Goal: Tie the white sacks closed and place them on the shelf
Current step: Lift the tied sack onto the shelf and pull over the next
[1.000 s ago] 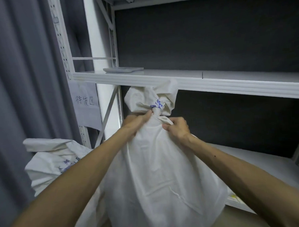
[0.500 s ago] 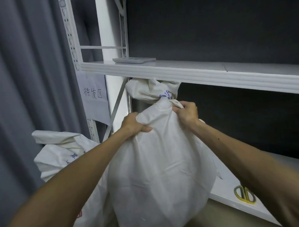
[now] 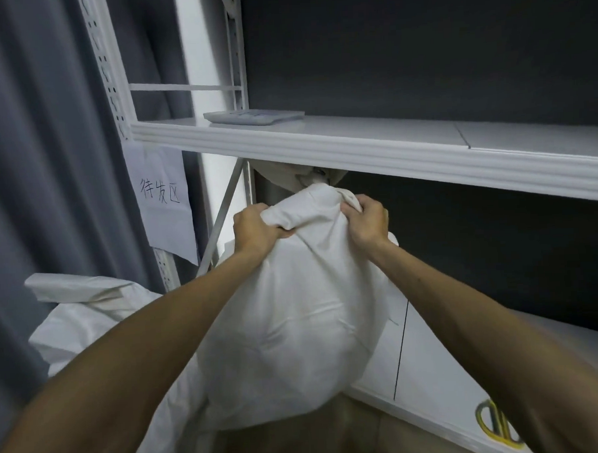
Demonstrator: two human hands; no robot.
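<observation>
A full white sack (image 3: 288,329) hangs in front of me, lifted off the floor, its lower part over the front edge of the lower shelf (image 3: 434,364). My left hand (image 3: 256,228) grips a fold of cloth at the sack's upper left. My right hand (image 3: 369,220) grips the bunched cloth just below the neck. The tied top (image 3: 302,178) is tucked under the upper shelf beam (image 3: 356,148) and mostly hidden. A second white sack (image 3: 89,317), its mouth open, lies at the lower left.
A flat grey device (image 3: 251,116) lies on the upper shelf. A paper sign with handwriting (image 3: 161,194) hangs on the perforated upright. Grey curtain (image 3: 41,169) fills the left. A yellow-and-black object (image 3: 494,423) rests on the lower shelf at right.
The sack has risen and moved toward the lower shelf opening. Its tied top has slipped under the upper beam. Both hands moved from the neck to the cloth below it.
</observation>
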